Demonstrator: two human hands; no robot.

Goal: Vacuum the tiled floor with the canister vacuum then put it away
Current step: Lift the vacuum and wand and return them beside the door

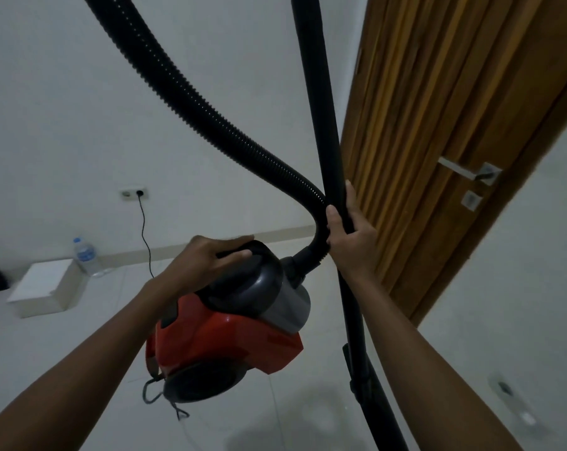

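No legible text (bottle label blurred)

Two bare forearms enter from the lower corners of the head view; no sleeve, cuff or glove covers either as far as the frame edge; the wrists carry no watch, band or bracelet; the left hand point(210, 255) shows its back and knuckles, with no ring on the visible fingers; the right hand point(350, 239) shows its back, thumb and forefinger, likewise ringless; fingernails are short and unpainted where they can be seen; the dim light hides finer detail.
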